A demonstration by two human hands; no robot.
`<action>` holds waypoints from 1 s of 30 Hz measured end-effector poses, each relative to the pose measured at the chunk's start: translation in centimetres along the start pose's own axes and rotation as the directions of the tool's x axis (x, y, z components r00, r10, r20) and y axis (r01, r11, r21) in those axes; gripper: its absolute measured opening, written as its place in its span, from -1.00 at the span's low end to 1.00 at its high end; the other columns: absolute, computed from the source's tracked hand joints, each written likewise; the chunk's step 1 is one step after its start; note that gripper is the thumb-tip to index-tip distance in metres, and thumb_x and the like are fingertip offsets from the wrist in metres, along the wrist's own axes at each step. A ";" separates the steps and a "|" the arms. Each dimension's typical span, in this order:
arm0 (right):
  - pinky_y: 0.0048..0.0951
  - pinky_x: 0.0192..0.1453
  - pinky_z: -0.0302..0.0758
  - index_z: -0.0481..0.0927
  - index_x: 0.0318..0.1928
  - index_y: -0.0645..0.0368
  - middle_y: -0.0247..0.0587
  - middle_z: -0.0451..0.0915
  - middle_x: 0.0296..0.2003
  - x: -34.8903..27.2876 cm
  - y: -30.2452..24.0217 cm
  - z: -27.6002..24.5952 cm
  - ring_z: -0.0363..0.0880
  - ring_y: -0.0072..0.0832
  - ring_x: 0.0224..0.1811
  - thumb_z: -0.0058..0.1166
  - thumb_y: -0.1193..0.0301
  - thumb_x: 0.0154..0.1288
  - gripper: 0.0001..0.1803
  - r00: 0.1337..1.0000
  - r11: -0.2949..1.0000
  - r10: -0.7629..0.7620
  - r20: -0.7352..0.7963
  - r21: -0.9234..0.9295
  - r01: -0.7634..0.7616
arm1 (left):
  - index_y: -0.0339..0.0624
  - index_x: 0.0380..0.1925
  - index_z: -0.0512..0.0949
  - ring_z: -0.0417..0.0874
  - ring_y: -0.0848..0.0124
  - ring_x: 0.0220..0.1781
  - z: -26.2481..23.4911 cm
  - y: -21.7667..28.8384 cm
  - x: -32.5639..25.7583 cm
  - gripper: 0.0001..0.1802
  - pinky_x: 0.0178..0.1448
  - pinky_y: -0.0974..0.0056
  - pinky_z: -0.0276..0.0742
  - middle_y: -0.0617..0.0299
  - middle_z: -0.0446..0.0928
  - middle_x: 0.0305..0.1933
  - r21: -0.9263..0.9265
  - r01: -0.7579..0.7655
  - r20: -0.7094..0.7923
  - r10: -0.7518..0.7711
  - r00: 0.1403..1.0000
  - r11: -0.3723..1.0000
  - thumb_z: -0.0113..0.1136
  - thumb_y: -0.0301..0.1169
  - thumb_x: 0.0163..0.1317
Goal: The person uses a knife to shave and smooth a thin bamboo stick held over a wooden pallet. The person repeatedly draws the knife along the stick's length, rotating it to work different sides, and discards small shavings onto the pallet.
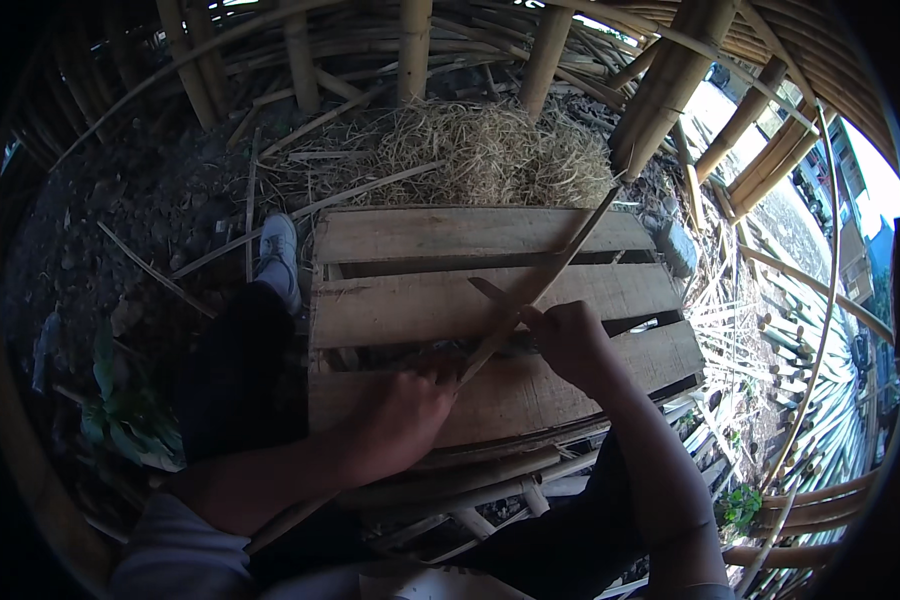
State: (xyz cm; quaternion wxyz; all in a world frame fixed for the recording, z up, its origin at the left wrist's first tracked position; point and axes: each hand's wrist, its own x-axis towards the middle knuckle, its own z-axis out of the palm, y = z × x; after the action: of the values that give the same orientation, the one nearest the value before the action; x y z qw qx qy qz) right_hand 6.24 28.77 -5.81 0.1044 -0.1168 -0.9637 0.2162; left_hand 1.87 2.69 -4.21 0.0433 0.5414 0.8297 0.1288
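My left hand (402,412) is closed around a long, thin bamboo strip (558,268). The strip slants from beside my left forearm up to the far right, passing over a slatted wooden table (410,312). My right hand (572,340) is closed on a knife, with its handle hidden in the fist. The knife blade (489,290) points to the far left and crosses the strip, just beyond my left hand. Whether the edge bites into the strip cannot be made out.
Curly shavings (485,150) lie heaped behind the table, before upright bamboo posts (414,50). My light shoe (278,252) rests on the dark ground at the left, near a leafy plant (130,415). Many bamboo poles (820,385) lie stacked at the right.
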 end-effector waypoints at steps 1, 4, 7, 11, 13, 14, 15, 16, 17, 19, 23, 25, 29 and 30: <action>-0.18 -0.49 0.47 0.60 -0.49 0.38 0.14 0.55 -0.64 0.9 0.8 -1.1 0.57 -0.03 -0.62 0.06 0.23 0.56 -0.49 0.995 0.997 0.075 0.066 -0.008 -0.075 | -0.52 -0.02 0.52 0.77 0.11 -0.25 0.2 0.1 0.0 -0.64 -0.09 0.18 0.73 -0.09 0.66 -0.27 -0.027 0.006 0.006 -0.006 1.000 1.000 0.16 -0.52 0.20; -0.13 -0.47 0.48 0.64 -0.43 0.35 0.13 0.55 -0.63 0.9 1.2 -1.2 0.57 -0.11 -0.63 0.05 0.26 0.56 -0.55 0.980 0.979 0.198 0.036 0.037 -0.199 | -0.50 -0.04 0.53 0.77 0.10 -0.23 0.3 0.1 0.4 -0.67 -0.08 0.16 0.72 -0.09 0.67 -0.26 -0.085 0.034 0.083 -0.027 0.996 0.996 0.17 -0.52 0.21; -0.29 -0.51 0.50 0.70 -0.29 0.29 0.01 0.54 -0.64 -1.1 -0.1 -0.3 0.60 -0.33 -0.61 0.03 0.35 0.54 -0.69 0.992 0.996 0.073 0.103 0.052 -0.078 | -0.48 -0.05 0.53 0.78 0.08 -0.20 0.7 0.2 0.1 -0.69 -0.08 0.15 0.73 -0.11 0.67 -0.24 -0.100 0.031 -0.038 -0.035 0.999 0.994 0.16 -0.51 0.23; -0.21 -0.46 0.49 0.69 -0.35 0.35 0.08 0.58 -0.61 0.4 -0.3 -1.7 0.58 -0.28 -0.61 0.00 0.35 0.57 -0.62 0.967 0.981 0.176 0.183 0.043 -0.187 | -0.48 -0.05 0.53 0.78 0.07 -0.16 -0.1 0.4 0.5 -0.70 -0.09 0.12 0.73 -0.11 0.67 -0.22 -0.071 0.081 0.074 -0.076 0.994 0.994 0.15 -0.51 0.25; -0.21 -0.46 0.50 0.69 -0.35 0.37 0.08 0.59 -0.60 -0.8 -1.0 -1.3 0.56 -0.28 -0.64 -0.02 0.34 0.59 -0.60 0.981 0.992 0.116 0.155 0.030 -0.122 | -0.48 -0.04 0.53 0.77 0.07 -0.15 0.4 0.4 0.2 -0.69 -0.09 0.12 0.73 -0.10 0.67 -0.22 -0.093 0.049 -0.023 -0.051 0.998 0.994 0.16 -0.51 0.25; -0.22 -0.46 0.51 0.69 -0.33 0.37 0.07 0.60 -0.60 -0.8 -0.4 -0.6 0.56 -0.28 -0.64 -0.01 0.32 0.59 -0.61 0.993 0.997 0.078 0.087 -0.023 -0.076 | -0.48 -0.04 0.53 0.77 0.08 -0.14 0.5 0.3 0.1 -0.69 -0.09 0.12 0.74 -0.10 0.67 -0.22 -0.098 0.035 -0.071 -0.042 0.997 0.995 0.16 -0.51 0.24; -0.18 -0.43 0.51 0.68 -0.35 0.38 0.12 0.59 -0.60 0.0 0.6 -1.1 0.59 -0.21 -0.62 0.04 0.27 0.56 -0.58 0.995 0.999 0.020 0.100 -0.040 -0.016 | -0.48 -0.03 0.53 0.77 0.08 -0.14 0.1 0.5 0.1 -0.68 -0.08 0.11 0.73 -0.10 0.67 -0.22 -0.090 0.063 -0.032 -0.066 0.997 0.994 0.16 -0.51 0.24; -0.14 -0.40 0.51 0.66 -0.38 0.38 0.17 0.57 -0.59 1.1 1.6 -1.8 0.62 -0.14 -0.59 0.09 0.22 0.53 -0.55 0.992 0.997 -0.031 0.118 -0.065 0.039 | -0.48 -0.03 0.53 0.77 0.08 -0.13 -0.1 0.7 0.4 -0.67 -0.08 0.11 0.73 -0.09 0.67 -0.22 -0.091 0.086 0.006 -0.086 0.996 0.992 0.16 -0.51 0.23; -0.14 -0.40 0.52 0.66 -0.36 0.38 0.18 0.58 -0.58 0.7 1.6 -1.2 0.65 -0.10 -0.56 0.10 0.24 0.52 -0.58 0.995 0.995 0.076 0.065 -0.062 -0.072 | -0.49 -0.02 0.53 0.77 0.08 -0.13 -0.1 0.8 0.6 -0.67 -0.07 0.10 0.73 -0.09 0.67 -0.22 -0.091 0.109 0.044 -0.105 0.993 0.990 0.17 -0.52 0.23; -0.16 -0.41 0.54 0.69 -0.28 0.34 0.16 0.59 -0.57 -0.7 -0.9 0.2 0.70 -0.08 -0.51 0.10 0.31 0.51 -0.68 0.992 0.990 0.129 -0.005 -0.060 -0.129 | -0.49 -0.01 0.52 0.77 0.07 -0.13 0.2 0.6 0.2 -0.65 -0.07 0.11 0.73 -0.09 0.67 -0.22 -0.029 0.069 0.058 -0.067 0.996 0.997 0.16 -0.53 0.20; -0.09 -0.41 0.53 0.72 -0.20 0.34 0.19 0.60 -0.54 0.9 1.6 -1.1 0.68 -0.07 -0.51 0.08 0.37 0.52 -0.73 0.984 0.984 0.161 0.075 -0.091 -0.154 | -0.49 0.14 0.47 0.78 0.04 -0.28 1.2 0.1 0.1 -0.58 -0.23 0.09 0.73 -0.12 0.66 -0.35 -0.052 -0.004 -0.125 -0.003 0.992 0.999 0.17 -0.44 0.36; -0.10 -0.39 0.53 0.71 -0.21 0.35 0.18 0.60 -0.55 1.3 1.6 -1.2 0.67 -0.06 -0.52 0.09 0.35 0.50 -0.72 0.975 0.977 0.199 0.099 -0.102 -0.189 | -0.50 0.05 0.50 0.77 0.06 -0.18 0.9 0.3 0.4 -0.60 -0.11 0.11 0.74 -0.11 0.67 -0.26 -0.074 0.043 -0.056 -0.047 0.997 0.996 0.15 -0.53 0.22; -0.13 -0.32 0.58 0.68 -0.23 0.35 0.13 0.61 -0.57 -0.1 1.1 -0.1 0.67 -0.08 -0.51 0.10 0.31 0.49 -0.69 0.993 0.997 0.071 0.091 -0.011 -0.071 | -0.49 0.01 0.52 0.78 0.10 -0.16 0.9 0.2 0.0 -0.63 -0.09 0.15 0.75 -0.10 0.68 -0.20 -0.029 -0.002 -0.112 -0.001 0.994 1.000 0.15 -0.55 0.19; -0.08 -0.30 0.57 0.68 -0.30 0.36 0.15 0.61 -0.56 0.9 0.9 -1.1 0.68 -0.02 -0.48 0.08 0.30 0.51 -0.66 0.984 0.986 0.165 0.061 -0.029 -0.163 | -0.49 0.01 0.52 0.78 0.11 -0.17 0.8 0.3 0.1 -0.63 -0.09 0.16 0.75 -0.11 0.68 -0.19 -0.047 0.037 -0.041 -0.039 0.998 0.998 0.15 -0.55 0.19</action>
State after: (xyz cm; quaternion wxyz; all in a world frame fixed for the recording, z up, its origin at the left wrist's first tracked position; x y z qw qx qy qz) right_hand 5.78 30.27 -5.10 0.0544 -0.1901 -0.9561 0.2163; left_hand 2.24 3.07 -4.85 0.0410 0.5217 0.8372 0.1586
